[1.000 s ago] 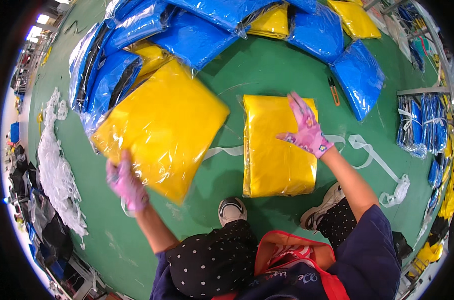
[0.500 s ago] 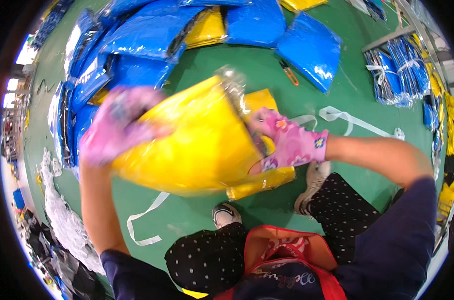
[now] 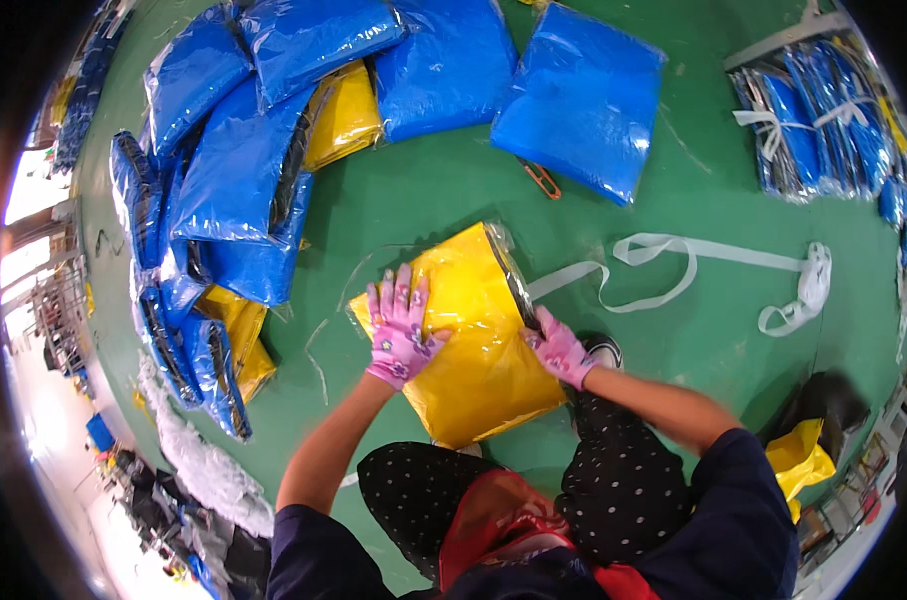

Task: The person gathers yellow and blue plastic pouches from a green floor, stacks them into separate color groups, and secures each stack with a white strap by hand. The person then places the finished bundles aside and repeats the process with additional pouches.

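Note:
A square yellow package (image 3: pixel 483 350) in clear plastic lies on the green floor in front of me, with folded layers showing along its right edge. My left hand (image 3: pixel 401 335), in a pink flowered glove, rests flat on its left part with the fingers spread. At the right edge, my right hand (image 3: pixel 561 350), gloved alike, grips the package's side with the thumb on top. A white strap (image 3: pixel 713 250) runs from beside the package to a small bundle at the right. Whatever lies beneath the package is hidden.
Blue wrapped packages (image 3: pixel 238 165) lie in an arc at the left and far side, with yellow ones (image 3: pixel 345 118) among them. An orange-handled cutter (image 3: pixel 541 180) lies by the far blue package. Tied blue bundles (image 3: pixel 803 125) are at far right; white tangled material (image 3: pixel 198 455) lies left.
The yellow package, held tilted in both hands before, now lies flat on the floor. My left hand has gone from gripping its side to lying spread on top.

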Motion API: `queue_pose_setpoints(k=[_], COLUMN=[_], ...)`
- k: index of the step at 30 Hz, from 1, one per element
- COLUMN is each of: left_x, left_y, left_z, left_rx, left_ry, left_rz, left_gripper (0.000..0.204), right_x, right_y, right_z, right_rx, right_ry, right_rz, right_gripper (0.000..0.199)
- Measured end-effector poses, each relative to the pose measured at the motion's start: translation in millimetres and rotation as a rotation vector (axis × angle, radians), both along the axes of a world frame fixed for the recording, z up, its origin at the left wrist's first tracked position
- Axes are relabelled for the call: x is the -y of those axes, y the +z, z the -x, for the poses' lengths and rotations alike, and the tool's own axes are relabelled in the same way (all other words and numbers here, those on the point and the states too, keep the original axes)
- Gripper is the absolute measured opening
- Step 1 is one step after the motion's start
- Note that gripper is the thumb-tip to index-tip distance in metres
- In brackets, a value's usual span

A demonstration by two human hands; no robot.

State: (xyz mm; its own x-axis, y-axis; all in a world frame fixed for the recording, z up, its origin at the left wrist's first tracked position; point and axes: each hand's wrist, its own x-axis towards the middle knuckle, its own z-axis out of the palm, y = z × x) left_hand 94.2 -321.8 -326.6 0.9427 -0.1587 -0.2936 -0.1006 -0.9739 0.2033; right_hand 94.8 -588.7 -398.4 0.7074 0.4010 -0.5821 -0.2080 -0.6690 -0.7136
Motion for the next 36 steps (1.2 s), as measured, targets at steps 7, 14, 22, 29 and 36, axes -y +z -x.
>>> queue_pose_setpoints(k=[7,14,22,29,36], left_x=[21,13,0,-4,14], left_y=[-15,-40,-80,-65,-71], left_z=[15,15,48,60,91], left_rx=[-0.038,0.095,0.136,0.127,0.375], left_ry=[0.069,-0.004,0.048,0.141,0.961], left_rz=[-0.026,-0.006,0.056,0.182,0.383], left_gripper=[0.08,0.069,0.062,0.064,0.098], right_x=[5,21,-5,-11,48], right_y=[7,-27,21,27,-35], right_z=[10,13,-5,-12,-21], right_rx=[-0.249,-0.073,-0.273,-0.065,0.016], right_ry=[-0.125,-0.004,0.219,0.535,0.371], right_rz=[-0.089,-0.013,0.229,0.289,0.145], right_gripper=[0.046,0.049,0.071,0.065,0.095])
